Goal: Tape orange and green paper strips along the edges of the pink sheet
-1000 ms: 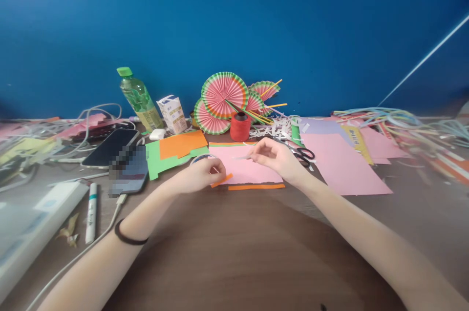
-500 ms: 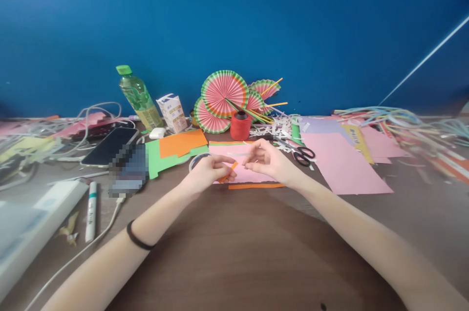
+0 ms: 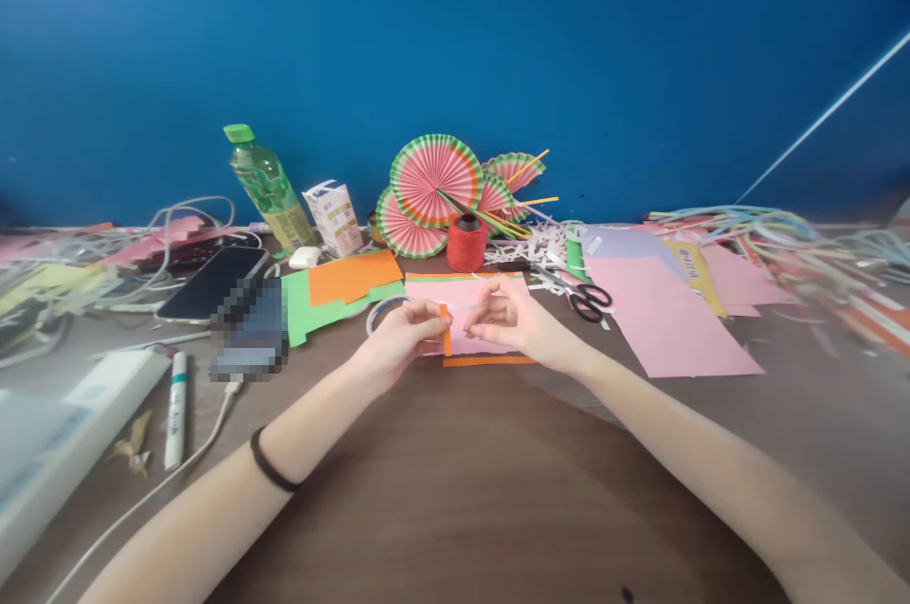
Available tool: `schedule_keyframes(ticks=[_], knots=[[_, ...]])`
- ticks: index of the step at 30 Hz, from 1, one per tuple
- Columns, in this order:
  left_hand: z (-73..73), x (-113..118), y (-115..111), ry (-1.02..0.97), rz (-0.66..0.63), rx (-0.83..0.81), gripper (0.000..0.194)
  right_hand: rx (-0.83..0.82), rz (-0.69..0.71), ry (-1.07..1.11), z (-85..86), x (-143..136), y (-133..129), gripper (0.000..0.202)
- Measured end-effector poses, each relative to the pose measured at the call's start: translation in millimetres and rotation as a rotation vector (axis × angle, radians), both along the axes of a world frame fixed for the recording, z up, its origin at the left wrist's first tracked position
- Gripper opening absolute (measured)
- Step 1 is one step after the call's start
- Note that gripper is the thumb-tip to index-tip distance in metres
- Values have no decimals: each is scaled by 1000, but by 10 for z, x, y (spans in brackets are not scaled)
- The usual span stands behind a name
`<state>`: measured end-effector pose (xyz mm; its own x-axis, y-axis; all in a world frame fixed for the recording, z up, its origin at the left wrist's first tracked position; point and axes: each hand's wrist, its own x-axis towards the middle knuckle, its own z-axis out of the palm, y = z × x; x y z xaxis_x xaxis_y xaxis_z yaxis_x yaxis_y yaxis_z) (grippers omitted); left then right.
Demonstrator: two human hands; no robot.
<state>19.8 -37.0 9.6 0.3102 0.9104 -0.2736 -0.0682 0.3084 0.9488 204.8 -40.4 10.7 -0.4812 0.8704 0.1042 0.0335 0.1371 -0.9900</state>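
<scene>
Between thumb and fingers, my left hand [image 3: 408, 338] pinches a small orange paper strip [image 3: 446, 331], which stands nearly upright. Facing it, my right hand [image 3: 508, 320] has its thumb and fingertips drawn together; a thin whitish piece seems to be at them, too faint to make out. Both hands are over a pink sheet [image 3: 455, 289] with orange and green edging at its back. A longer orange strip [image 3: 490, 360] lies along the sheet's front edge. Behind the sheet stands a red thread spool [image 3: 466, 246].
Folded paper fans [image 3: 436, 182], a green bottle [image 3: 268, 192] and a small carton [image 3: 333, 217] stand at the back. Black-handled scissors [image 3: 589, 302] and pink paper [image 3: 668, 315] lie right; green paper [image 3: 302, 310], phones and a marker [image 3: 175, 410] lie left.
The orange strip in my left hand has turned from slanted to nearly upright. My right hand has shifted slightly down, its fingers still drawn together.
</scene>
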Motion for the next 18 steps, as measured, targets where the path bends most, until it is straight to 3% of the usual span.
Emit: schedule_keyframes(ticks=[10,18], knots=[[23,-5,-1,146,-76,-41,22,80,-118,42,76,65,43,23],[12,-4,-12,249,-185,-31,21,10,-34,21,78,117,45,24]])
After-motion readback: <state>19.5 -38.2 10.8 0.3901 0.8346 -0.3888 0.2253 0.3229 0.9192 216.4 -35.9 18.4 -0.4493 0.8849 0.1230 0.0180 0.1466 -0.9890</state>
